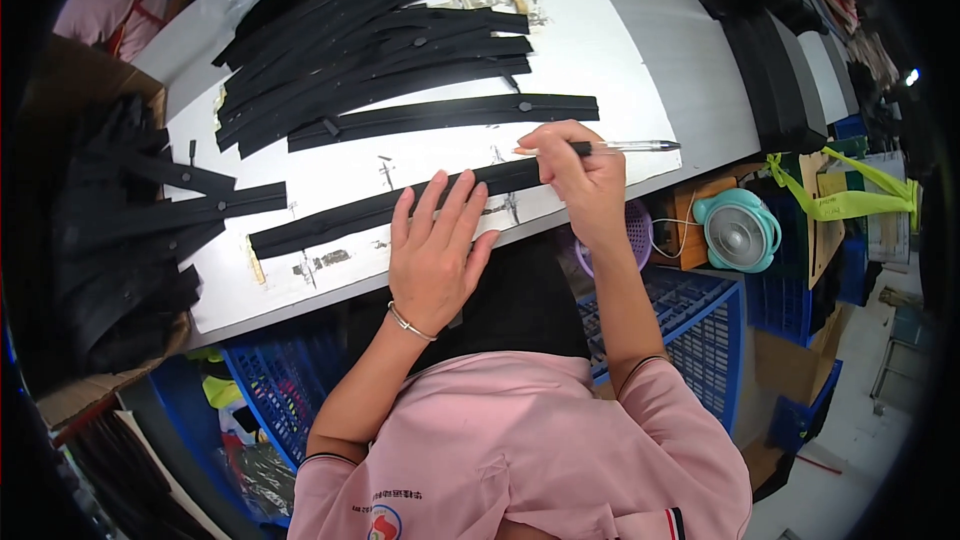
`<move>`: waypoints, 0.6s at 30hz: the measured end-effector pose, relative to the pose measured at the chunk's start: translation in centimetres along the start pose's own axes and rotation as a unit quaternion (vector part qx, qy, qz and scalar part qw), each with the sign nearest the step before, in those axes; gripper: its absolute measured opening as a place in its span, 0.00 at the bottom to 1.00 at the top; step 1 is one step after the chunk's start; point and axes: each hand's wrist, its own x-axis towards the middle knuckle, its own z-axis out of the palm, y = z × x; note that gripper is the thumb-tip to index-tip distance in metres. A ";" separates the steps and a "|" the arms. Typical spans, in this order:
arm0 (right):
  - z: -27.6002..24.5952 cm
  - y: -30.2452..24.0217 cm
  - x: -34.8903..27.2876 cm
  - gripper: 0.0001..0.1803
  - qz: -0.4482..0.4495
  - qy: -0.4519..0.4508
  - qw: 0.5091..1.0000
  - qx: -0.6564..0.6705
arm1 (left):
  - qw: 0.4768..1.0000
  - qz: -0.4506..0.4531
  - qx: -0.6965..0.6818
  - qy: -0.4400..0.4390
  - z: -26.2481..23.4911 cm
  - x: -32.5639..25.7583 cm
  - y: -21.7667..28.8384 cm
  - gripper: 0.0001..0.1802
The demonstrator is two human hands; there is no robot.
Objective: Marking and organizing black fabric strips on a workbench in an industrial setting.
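Observation:
A black zipper strip (335, 225) lies slantwise along the near edge of a white board (605, 50). My left hand (440, 245) rests flat on it, fingers stretched out and slightly spread. In my right hand (590, 185) is a clear-barrelled pen (640, 146), gripped above the strip's right end, which the hand partly hides. The pen's tip points left, and whether it touches anything I cannot tell. Just beyond lies another black zipper (445, 115) with a round slider. Farther back, several more zippers (370, 65) lie heaped on the board.
Black zippers (120, 230) spill from a cardboard box (85, 75) at the left. Dark marks and tape bits dot the board. Below the grey table's right edge are a teal fan (738, 230), a purple basket (638, 235) and blue crates (705, 340). Another person (105, 5) is at the upper left.

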 end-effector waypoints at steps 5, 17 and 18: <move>1.6 1.1 0.6 0.06 0.015 0.029 0.990 -0.136 | 1.000 0.004 -0.016 0.009 0.2 -0.3 -0.2 0.27; -3.0 0.2 -1.7 0.10 -0.096 0.144 0.976 -0.136 | 1.000 -0.008 -0.002 0.019 0.3 -0.3 -0.1 0.26; -2.9 0.6 -2.1 0.10 -0.096 0.145 0.976 -0.131 | 1.000 -0.004 0.000 0.022 0.3 -0.3 -0.1 0.26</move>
